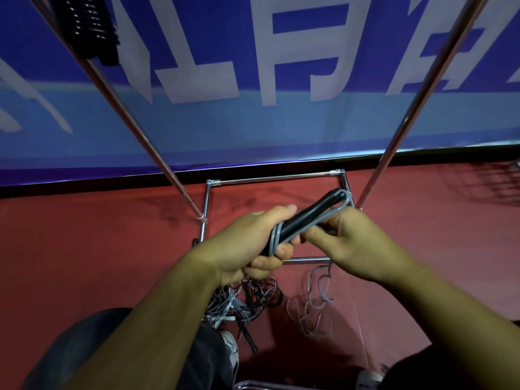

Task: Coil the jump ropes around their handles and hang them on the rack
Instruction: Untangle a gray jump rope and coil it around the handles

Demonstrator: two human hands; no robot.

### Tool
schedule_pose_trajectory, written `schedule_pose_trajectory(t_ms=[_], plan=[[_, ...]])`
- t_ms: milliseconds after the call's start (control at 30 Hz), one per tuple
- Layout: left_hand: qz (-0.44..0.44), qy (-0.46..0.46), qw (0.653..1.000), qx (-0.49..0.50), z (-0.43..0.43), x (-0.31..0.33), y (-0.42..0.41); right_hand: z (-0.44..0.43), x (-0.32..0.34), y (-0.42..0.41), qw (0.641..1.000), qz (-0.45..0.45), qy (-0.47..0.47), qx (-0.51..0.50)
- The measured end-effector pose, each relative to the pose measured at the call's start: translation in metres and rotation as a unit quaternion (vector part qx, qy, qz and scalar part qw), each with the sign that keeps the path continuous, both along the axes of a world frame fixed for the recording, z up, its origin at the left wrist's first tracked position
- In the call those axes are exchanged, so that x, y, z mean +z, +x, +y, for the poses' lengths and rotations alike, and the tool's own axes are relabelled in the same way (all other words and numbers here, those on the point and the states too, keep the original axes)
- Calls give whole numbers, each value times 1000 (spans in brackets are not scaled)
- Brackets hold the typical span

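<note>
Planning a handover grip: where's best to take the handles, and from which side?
Probably the handles' free far half, coming from the right. The left hand covers the near end, and rope loops run lengthwise, so a grip across the shaft pins them too.

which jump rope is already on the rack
The black coiled rope at top left, by the rack pole. The grey rope is in the left hand and right hand; the other ropes lie on the floor.
</note>
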State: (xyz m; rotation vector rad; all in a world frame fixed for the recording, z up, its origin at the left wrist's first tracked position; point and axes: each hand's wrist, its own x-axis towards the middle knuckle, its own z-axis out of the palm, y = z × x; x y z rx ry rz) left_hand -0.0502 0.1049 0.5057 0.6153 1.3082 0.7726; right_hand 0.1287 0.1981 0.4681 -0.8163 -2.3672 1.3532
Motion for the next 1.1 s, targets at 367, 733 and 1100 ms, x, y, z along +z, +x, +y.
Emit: schedule_pose_trajectory(t_ms=[367, 733, 1100], plan=[[65, 84, 989, 103, 8, -14, 7, -26, 5, -11, 974, -48, -223, 5], [445, 245, 860, 51, 7, -27, 19, -33, 8, -20, 907, -78, -412, -42], [586, 399, 705, 20, 1, -24, 36, -19, 22, -14, 834, -104, -527, -127]])
